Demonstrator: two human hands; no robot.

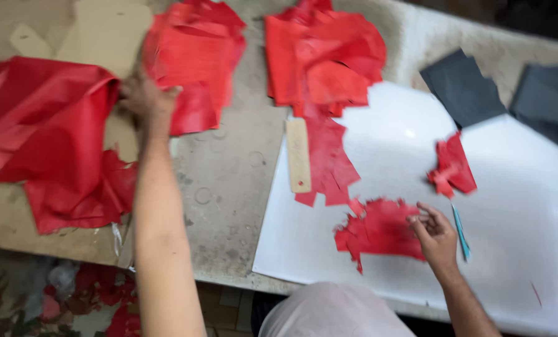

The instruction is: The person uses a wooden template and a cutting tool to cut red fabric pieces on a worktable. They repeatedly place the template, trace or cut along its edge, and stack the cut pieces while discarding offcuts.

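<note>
A: Head view, item 1: left hand, far-left of tabletop; fingers spread flat on red sheet pile; pressing, not clamped; big red sheet beside it at left edge.

B: Item 2?

A: Right hand on white cutting board, near edge; fingertips loosely pinching red scrap; blue knife just beside; wooden block at board's left edge.

B: Handling?

A: Prob. thin, limp, light; grip by an edge. Containers: none seen.

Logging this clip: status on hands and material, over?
Left hand on the red pile. Right hand on a red scrap, white board. Blue tool alongside.
</note>
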